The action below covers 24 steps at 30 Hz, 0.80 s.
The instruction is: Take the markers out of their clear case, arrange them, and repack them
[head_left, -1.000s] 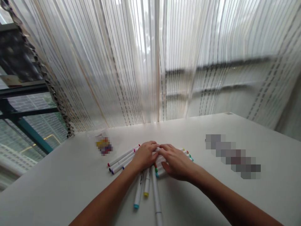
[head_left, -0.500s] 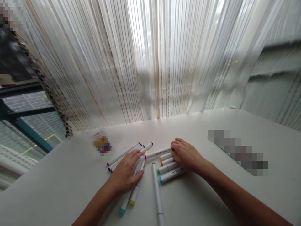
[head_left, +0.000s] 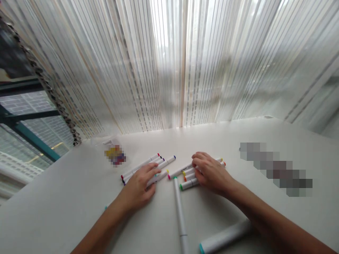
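Note:
My left hand lies over a group of white double-ended markers, its fingers curved around a yellow-tipped marker. Beyond its fingers, several markers with red, black and purple tips lie side by side, slanting. A teal tip peeks out beside my left forearm. My right hand is curled over markers with yellow, orange and green tips; the green-tipped marker is nearest me. A pink-tipped marker reaches toward its fingertips. My palms hide parts of both groups.
Between my hands another green-tipped marker points toward me. A teal-tipped marker lies near the front, partly under my right forearm. A clear bag with a blurred colourful label is at the back left, and a blurred flat item at right.
The teal-tipped marker from the right group has come toward me. The yellow-tipped marker at my left hand has swung from pointing toward me to pointing away. The view has shifted slightly.

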Each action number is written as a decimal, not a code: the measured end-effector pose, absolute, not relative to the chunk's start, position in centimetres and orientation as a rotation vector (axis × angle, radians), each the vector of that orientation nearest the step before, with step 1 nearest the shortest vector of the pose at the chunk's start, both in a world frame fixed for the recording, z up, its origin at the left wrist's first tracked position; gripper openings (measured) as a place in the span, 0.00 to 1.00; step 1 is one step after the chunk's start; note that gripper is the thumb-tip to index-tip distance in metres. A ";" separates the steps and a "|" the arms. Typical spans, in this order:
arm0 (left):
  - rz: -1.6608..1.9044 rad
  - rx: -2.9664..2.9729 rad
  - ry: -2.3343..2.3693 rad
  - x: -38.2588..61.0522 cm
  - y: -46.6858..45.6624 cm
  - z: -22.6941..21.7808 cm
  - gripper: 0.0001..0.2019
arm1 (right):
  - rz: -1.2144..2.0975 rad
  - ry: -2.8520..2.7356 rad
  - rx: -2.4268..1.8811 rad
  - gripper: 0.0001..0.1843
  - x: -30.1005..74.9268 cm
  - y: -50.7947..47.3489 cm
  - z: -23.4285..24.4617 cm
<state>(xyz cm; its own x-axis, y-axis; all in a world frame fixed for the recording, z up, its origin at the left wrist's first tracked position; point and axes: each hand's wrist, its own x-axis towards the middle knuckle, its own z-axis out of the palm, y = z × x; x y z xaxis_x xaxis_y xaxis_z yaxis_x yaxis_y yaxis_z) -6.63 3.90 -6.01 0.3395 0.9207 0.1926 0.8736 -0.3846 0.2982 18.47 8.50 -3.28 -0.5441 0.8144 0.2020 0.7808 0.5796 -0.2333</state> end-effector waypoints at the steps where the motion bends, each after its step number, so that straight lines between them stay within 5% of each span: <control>1: 0.496 2.451 1.670 -6.6 3.9 -6.0 0.22 | 0.158 -2.510 -1.297 0.08 18.3 8.4 -3.5; 8: 0.490 2.479 1.757 -6.5 3.9 -5.9 0.16 | 0.059 -2.430 -1.248 0.07 17.2 8.1 -4.8; 24: 0.282 2.357 1.879 -4.8 5.4 -4.3 0.20 | 0.067 -2.356 -1.277 0.07 17.5 8.2 -4.2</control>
<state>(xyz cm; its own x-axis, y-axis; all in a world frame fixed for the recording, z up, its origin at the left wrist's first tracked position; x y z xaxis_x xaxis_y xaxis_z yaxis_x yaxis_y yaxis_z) -4.75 5.38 -4.31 0.2146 0.9739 0.0737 0.9527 -0.2254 0.2038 17.51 8.15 -4.24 -0.4657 0.8047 0.3684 0.7825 0.5688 -0.2533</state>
